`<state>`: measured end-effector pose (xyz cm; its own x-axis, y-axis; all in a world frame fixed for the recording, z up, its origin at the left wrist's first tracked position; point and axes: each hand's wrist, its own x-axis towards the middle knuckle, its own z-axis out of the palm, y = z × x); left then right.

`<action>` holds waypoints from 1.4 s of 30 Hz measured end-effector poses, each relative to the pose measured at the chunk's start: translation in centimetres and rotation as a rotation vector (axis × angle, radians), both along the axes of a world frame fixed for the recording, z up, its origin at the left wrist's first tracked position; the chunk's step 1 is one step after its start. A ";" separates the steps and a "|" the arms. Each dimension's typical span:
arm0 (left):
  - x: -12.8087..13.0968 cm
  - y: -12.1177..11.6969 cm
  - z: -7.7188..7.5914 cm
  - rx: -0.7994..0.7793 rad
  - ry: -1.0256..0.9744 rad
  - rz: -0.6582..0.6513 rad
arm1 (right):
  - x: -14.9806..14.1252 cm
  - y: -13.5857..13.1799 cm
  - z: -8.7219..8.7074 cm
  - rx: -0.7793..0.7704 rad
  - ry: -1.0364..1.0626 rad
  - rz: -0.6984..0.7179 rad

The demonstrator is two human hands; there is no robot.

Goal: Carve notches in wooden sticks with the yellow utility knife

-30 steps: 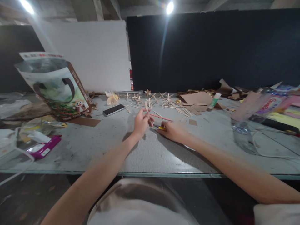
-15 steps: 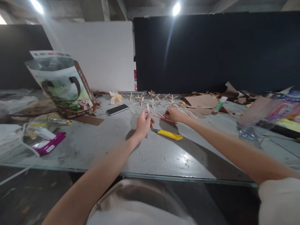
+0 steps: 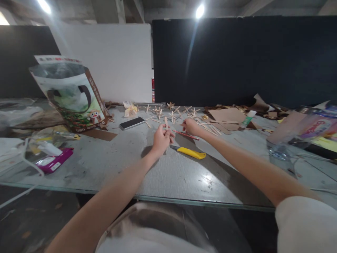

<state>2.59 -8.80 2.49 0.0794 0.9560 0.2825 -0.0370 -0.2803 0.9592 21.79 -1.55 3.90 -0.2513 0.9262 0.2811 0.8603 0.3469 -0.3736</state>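
Note:
My left hand (image 3: 161, 140) is closed on a flat wooden craft stick (image 3: 166, 122) that points upward from the fingers. To its right, my right hand (image 3: 191, 127) pinches a thin wooden stick (image 3: 182, 124), of which only a short end shows. Just below the right hand, a red patterned pencil (image 3: 186, 135) lies on the table. A yellow utility knife (image 3: 191, 153) rests nearer to me, its blade end close to my left hand. Beyond the hands are several crossed-stick pieces (image 3: 172, 116) and loose sticks (image 3: 210, 129).
A black phone (image 3: 132, 123) lies left of the sticks. Farther left stand a large printed bag (image 3: 71, 95) and a purple packet (image 3: 54, 161). Cardboard sheets (image 3: 225, 115), a glue stick (image 3: 248, 119) and a plastic bottle (image 3: 313, 126) occupy the right side of the table (image 3: 168, 179).
My right hand has lifted slightly and shifted a little left, away from the pencil, with a stick end now at its fingertips. My left hand keeps its grip, almost still.

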 end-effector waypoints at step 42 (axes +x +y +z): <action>0.2 -1.2 0.1 0.153 0.134 -0.082 | -2.4 -11.6 -0.3 0.065 0.693 0.110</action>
<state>2.74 -9.97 2.55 0.2020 0.8915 0.4054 0.0591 -0.4243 0.9036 19.37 -13.14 3.65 -0.0855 0.8814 0.4645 0.3902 0.4586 -0.7984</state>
